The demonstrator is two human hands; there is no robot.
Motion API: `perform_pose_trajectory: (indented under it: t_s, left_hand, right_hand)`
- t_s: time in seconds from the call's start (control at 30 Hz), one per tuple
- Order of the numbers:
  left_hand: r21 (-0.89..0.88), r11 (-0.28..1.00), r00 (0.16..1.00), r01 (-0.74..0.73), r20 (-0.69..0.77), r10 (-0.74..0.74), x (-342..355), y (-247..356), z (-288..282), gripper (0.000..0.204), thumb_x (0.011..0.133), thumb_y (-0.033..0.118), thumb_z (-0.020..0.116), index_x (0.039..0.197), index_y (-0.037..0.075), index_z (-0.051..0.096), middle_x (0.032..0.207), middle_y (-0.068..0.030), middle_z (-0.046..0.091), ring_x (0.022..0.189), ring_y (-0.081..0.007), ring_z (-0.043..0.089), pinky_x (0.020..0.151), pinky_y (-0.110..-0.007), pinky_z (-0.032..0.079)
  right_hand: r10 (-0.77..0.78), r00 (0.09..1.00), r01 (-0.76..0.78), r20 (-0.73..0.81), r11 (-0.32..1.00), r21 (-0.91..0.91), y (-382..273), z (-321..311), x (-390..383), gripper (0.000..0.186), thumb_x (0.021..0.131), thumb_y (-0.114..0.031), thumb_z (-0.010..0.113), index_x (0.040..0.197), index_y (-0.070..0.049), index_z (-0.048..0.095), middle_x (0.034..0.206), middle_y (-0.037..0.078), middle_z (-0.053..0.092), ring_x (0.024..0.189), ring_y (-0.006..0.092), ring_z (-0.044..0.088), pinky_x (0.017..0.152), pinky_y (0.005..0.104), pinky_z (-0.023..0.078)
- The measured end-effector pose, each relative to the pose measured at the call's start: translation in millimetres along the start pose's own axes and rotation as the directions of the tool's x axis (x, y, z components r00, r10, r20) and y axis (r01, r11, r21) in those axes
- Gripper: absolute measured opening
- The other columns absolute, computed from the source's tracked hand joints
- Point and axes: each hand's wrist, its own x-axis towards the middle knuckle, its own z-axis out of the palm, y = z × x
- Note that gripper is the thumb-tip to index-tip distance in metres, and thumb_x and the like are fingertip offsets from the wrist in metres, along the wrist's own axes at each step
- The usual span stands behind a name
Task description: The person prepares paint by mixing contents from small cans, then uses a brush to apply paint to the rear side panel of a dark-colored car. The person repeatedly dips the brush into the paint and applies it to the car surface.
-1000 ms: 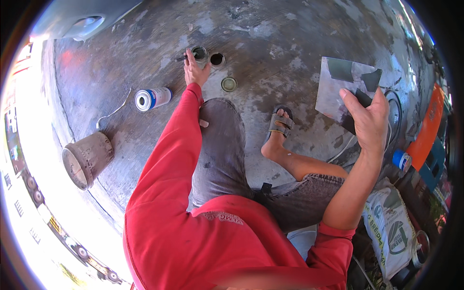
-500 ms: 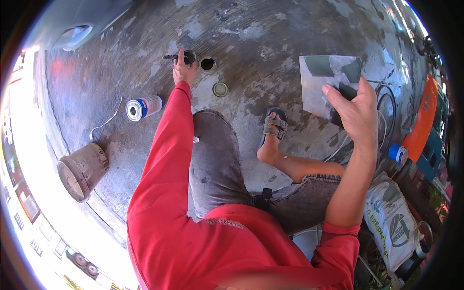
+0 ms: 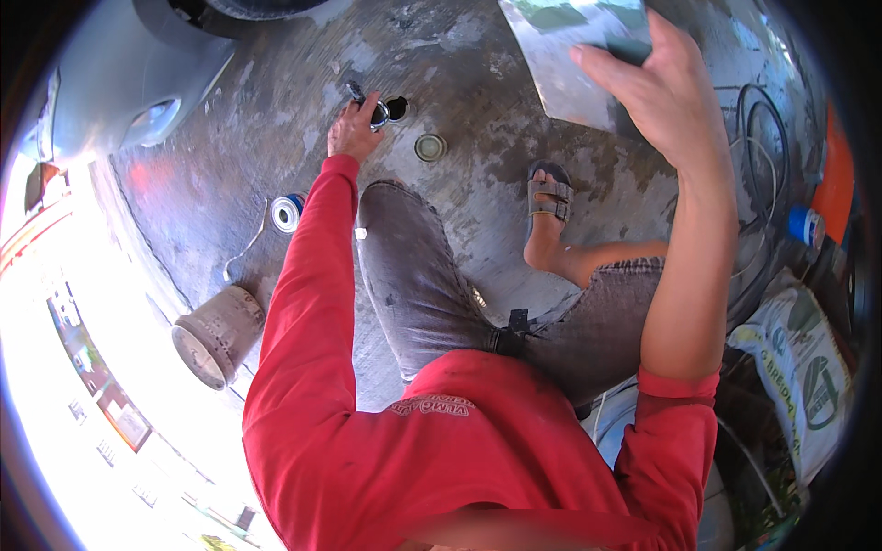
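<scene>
Stretched forward over the floor, my left hand (image 3: 353, 133) is closed round a small metal can (image 3: 379, 116) with dark contents. A short dark handle-like piece (image 3: 355, 91) sticks up beside my fingers; what it belongs to is hidden. Touching or just beside that can is another open can (image 3: 398, 108), dark inside. A round, pale greenish lid or shallow tin (image 3: 430, 147) lies a little nearer. My right hand (image 3: 675, 96) grips a flat, shiny sheet (image 3: 565, 83) by its edge, thumb on top. Dark green smears show on the sheet, whose upper part leaves the picture.
A blue-and-white can (image 3: 287, 213) stands left of my arm, near a dirty bucket (image 3: 220, 335). A grey car body (image 3: 129, 83) fills the upper left. Cables (image 3: 761, 138), a blue can (image 3: 806, 226) and a printed sack (image 3: 799, 367) lie to the right.
My right hand and the sheet have moved up and farther away. My left hand has turned, and its can now sits at the fingertips. The whole view has shifted, showing more of the car.
</scene>
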Motion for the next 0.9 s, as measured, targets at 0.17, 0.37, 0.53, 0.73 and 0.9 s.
perform_pose_trajectory:
  t_s: [0.17, 0.37, 0.53, 0.73, 0.9]
  left_hand:
    - [0.126, 0.991, 0.994, -0.055, 0.100, 0.042, 17.3, 12.2, -1.0, 0.072, 0.078, 0.018, 0.077, 0.144, 0.026, 0.050, 0.121, -0.0184, 0.065, 0.115, -0.0418, 0.065, 0.090, -0.053, 0.058]
    - [0.223, 0.974, 0.974, -0.046, 0.228, -0.006, 32.4, 20.2, -0.5, 0.073, 0.077, 0.014, 0.077, 0.143, 0.026, 0.050, 0.123, -0.0208, 0.064, 0.116, -0.0437, 0.065, 0.093, -0.056, 0.056]
    - [0.241, 0.969, 0.971, -0.054, 0.240, -0.006, 36.3, 18.9, 3.7, 0.072, 0.078, 0.012, 0.075, 0.143, 0.027, 0.050, 0.122, -0.0212, 0.065, 0.116, -0.0443, 0.065, 0.092, -0.057, 0.057]
    - [0.291, 0.954, 0.968, -0.076, 0.252, 0.000, 39.5, 25.7, 3.5, 0.071, 0.078, 0.010, 0.074, 0.143, 0.027, 0.050, 0.121, -0.0217, 0.065, 0.115, -0.0444, 0.066, 0.091, -0.056, 0.057]
    - [0.299, 0.951, 0.975, -0.076, 0.223, 0.008, 38.6, 19.9, 7.6, 0.072, 0.077, 0.013, 0.076, 0.143, 0.027, 0.052, 0.120, -0.0199, 0.066, 0.113, -0.0430, 0.067, 0.090, -0.056, 0.057]
  right_hand:
    - [0.031, 0.999, -0.029, -0.017, 0.997, 0.065, -15.6, -3.9, -1.6, 0.030, 0.085, -0.012, 0.075, 0.107, 0.007, 0.069, 0.089, 0.014, 0.075, 0.075, 0.0175, 0.069, 0.070, 0.0339, 0.054]
    - [-0.005, 0.999, 0.003, -0.039, 0.998, -0.058, 2.8, -6.9, 3.3, 0.033, 0.082, -0.017, 0.075, 0.102, 0.009, 0.067, 0.090, 0.022, 0.074, 0.079, 0.0290, 0.074, 0.075, 0.0396, 0.056]
    - [-0.109, 0.992, 0.104, -0.056, 0.991, -0.088, 12.9, -10.2, 6.2, 0.031, 0.082, -0.017, 0.075, 0.099, 0.008, 0.067, 0.090, 0.023, 0.074, 0.082, 0.0313, 0.074, 0.075, 0.0416, 0.056]
    - [-0.217, 0.972, 0.207, -0.092, 0.972, -0.109, 28.6, -11.5, 6.6, 0.030, 0.081, -0.016, 0.076, 0.096, 0.008, 0.066, 0.089, 0.023, 0.073, 0.081, 0.0328, 0.073, 0.073, 0.0425, 0.056]
    - [-0.140, 0.986, 0.132, -0.085, 0.986, -0.103, 16.1, -14.2, 1.8, 0.031, 0.081, -0.017, 0.075, 0.094, 0.008, 0.064, 0.087, 0.023, 0.071, 0.080, 0.0351, 0.072, 0.073, 0.0432, 0.055]
